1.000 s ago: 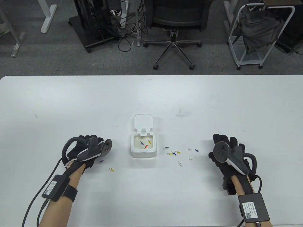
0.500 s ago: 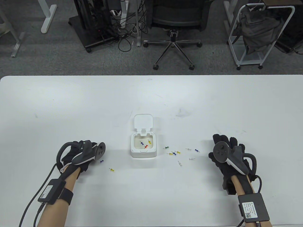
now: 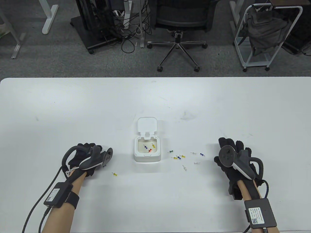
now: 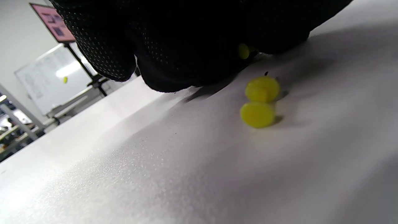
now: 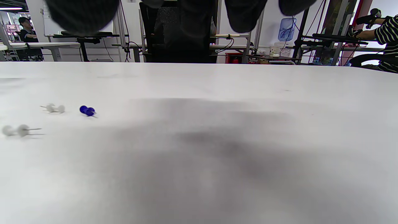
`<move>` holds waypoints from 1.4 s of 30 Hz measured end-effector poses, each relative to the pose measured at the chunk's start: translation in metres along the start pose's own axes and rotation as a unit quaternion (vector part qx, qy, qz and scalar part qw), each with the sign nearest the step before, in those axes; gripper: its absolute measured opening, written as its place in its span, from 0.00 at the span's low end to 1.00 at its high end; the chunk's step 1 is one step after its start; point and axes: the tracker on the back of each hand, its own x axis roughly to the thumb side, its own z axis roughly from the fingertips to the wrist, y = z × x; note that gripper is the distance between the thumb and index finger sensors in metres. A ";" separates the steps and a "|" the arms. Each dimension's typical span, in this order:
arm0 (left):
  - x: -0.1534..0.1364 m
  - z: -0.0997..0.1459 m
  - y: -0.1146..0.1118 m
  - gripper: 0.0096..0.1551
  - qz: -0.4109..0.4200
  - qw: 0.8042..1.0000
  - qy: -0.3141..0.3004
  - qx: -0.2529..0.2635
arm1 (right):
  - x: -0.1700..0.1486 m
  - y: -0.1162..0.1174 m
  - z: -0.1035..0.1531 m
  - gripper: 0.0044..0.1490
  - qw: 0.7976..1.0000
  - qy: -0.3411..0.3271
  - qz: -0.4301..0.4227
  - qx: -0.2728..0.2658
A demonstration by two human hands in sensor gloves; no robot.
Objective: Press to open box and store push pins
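Office chair (image 3: 179,21), cart (image 3: 267,36) behind table (image 3: 73,102).

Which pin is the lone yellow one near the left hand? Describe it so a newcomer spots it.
Start at the open white plastic box mid-table, then look toward the gloved left hand. The small yellow plastic push pin lies alone on the white table nearer the front edge; every other loose pin sits right of the box.

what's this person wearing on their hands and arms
Both the left hand and the right hand wear black knit gloves with a dotted grip texture. A dark grey and white tracker with a ring loop is strapped to the back of each. Each forearm carries a black box with a white label on a black strap, with a black cable trailing off.
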 end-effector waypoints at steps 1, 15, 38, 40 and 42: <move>-0.001 0.000 0.001 0.21 0.005 1.000 0.000 -0.003 | 0.000 0.000 0.000 0.48 1.000 0.000 0.000 0.000; 0.001 -0.006 0.031 0.21 0.058 0.998 -0.006 0.021 | 0.000 0.000 0.000 0.48 1.000 0.000 -0.002 0.001; 0.081 -0.031 0.121 0.22 0.076 0.989 -0.087 0.089 | 0.000 0.000 0.000 0.48 1.000 -0.003 -0.002 -0.001; 0.089 -0.034 0.126 0.22 0.081 0.988 -0.094 0.091 | 0.000 0.001 0.000 0.48 1.000 -0.003 -0.001 0.000; 0.097 -0.035 0.129 0.22 0.080 0.987 -0.100 0.094 | 0.000 0.000 0.000 0.48 1.000 -0.003 -0.001 -0.001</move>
